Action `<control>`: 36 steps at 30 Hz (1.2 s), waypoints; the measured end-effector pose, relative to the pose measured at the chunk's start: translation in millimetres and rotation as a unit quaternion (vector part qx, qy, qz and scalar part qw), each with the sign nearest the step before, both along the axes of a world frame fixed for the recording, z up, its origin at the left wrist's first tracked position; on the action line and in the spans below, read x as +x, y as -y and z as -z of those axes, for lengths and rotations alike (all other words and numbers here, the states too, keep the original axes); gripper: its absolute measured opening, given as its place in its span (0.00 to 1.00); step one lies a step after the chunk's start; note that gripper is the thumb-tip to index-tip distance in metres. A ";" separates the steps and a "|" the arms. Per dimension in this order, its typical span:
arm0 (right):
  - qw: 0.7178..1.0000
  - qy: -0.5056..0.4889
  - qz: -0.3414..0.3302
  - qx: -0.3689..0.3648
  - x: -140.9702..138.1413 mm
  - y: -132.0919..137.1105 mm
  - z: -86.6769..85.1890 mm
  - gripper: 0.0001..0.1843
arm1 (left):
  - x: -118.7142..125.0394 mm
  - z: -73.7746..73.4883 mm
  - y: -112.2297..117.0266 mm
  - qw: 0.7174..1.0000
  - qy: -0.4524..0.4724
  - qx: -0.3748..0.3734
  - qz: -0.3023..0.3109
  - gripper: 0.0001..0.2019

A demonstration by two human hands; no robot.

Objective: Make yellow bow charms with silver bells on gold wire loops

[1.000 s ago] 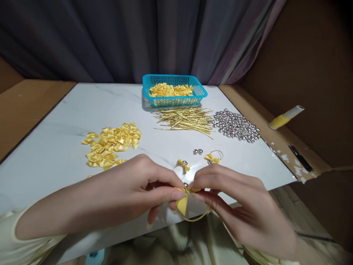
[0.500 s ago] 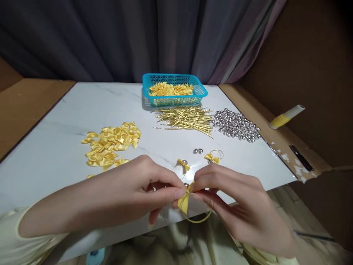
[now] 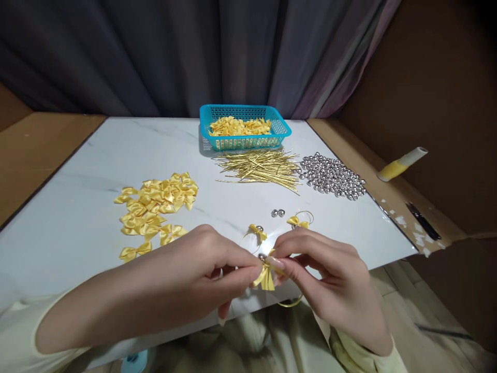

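Note:
Between my two hands, near the table's front edge, is a yellow ribbon bow (image 3: 267, 278) with a silver bell (image 3: 262, 257) at its top. My left hand (image 3: 221, 264) pinches the bow's left side between thumb and forefinger. On the other side my right hand (image 3: 326, 274) pinches the ribbon, its thumb laid across the middle. A gold tie (image 3: 291, 303) curves out below the fingers. Just beyond lie a bow with a bell (image 3: 258, 232) and another bow with a looped tie (image 3: 298, 223), partly behind my right fingers. Two loose bells (image 3: 278, 213) sit together behind them.
Yellow bows (image 3: 159, 199) are heaped at the left. A blue basket (image 3: 245, 141) of yellow ribbon pieces stands at the back. Before it lie gold ties (image 3: 260, 167), with a pile of silver bells (image 3: 333, 176) to the right. A black pen (image 3: 424, 221) lies on the right ledge.
My right thumb has shifted up across the bow's middle, and the bow's tails now hang more to the right. More of the heap shows past my left forearm, including a bow at its near end.

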State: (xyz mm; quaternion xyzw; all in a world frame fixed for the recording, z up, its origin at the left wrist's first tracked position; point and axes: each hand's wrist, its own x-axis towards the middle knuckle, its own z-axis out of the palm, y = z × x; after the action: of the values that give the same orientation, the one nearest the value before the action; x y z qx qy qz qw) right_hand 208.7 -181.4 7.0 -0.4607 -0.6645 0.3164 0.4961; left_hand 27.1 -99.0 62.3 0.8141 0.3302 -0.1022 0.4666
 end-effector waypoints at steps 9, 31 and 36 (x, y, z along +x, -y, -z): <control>0.997 -0.055 0.045 -0.003 -5.0 2.3 6.5 0.08 | 2.4 5.2 -2.1 0.996 0.045 -0.015 -0.074 0.17; 0.886 0.018 -0.342 -0.314 27.1 -57.7 14.5 0.08 | -5.9 5.1 -2.2 0.998 -0.044 0.005 0.050 0.16; 0.937 0.124 -0.272 -0.182 16.6 -66.3 -3.0 0.11 | -7.9 11.7 -1.5 0.998 -0.036 0.004 0.057 0.17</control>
State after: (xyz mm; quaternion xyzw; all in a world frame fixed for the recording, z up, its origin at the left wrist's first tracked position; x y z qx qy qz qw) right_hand 225.2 -115.1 10.0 -0.3802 -0.7518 0.4949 0.2128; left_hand 19.1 -97.5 50.6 0.8295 0.3000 -0.1565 0.4443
